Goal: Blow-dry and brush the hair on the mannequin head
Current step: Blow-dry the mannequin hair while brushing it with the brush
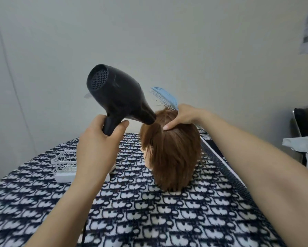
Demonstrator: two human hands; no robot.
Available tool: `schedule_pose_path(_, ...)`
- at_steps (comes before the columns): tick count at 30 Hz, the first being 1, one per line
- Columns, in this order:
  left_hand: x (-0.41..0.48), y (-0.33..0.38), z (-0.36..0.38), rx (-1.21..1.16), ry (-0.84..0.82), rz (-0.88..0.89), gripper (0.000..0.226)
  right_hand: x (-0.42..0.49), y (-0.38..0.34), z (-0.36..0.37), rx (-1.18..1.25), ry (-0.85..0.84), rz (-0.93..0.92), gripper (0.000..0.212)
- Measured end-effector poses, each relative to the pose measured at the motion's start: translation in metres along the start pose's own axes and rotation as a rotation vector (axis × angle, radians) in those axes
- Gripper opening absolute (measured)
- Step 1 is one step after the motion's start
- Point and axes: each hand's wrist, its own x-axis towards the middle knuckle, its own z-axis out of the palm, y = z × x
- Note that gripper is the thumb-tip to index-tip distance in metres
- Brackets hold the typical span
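While left hand (98, 139) grips one dryer (117, 97), right hand (183, 116) holds one brush (164, 97), one mannequin head (172, 154)

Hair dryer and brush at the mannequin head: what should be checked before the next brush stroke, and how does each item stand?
1. Left hand grips the hair dryer by its handle: ok.
2. Nozzle points at the crown of the mannequin head: ok.
3. Gap between nozzle and hair: cannot tell, they look very close.
4. Right hand holds the brush, thumb pressing the crown: ok.
5. Bristles set into the hair: not ok, most of the brush stands above it.
6. Mannequin head upright on the patterned cloth: ok.
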Motion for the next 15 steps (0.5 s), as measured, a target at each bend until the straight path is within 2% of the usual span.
schedule_pose_path(5, 0.008, -0.004, 0.0, -0.002, 0.003, -0.003, 0.032, 0.005, -0.011, 0.003, -0.098, 0.06, 0.06, 0.103)
schedule_pose_path(11, 0.015, -0.013, -0.006, -0.001, 0.018, -0.005, 0.032, 0.016, -0.039, 0.029, -0.248, 0.21, 0.194, 0.112)
schedule_pose_path(15, 0.02, -0.02, -0.013, -0.013, 0.022, -0.026, 0.034, 0.025, -0.06, 0.035, -0.4, 0.233, 0.245, 0.11)
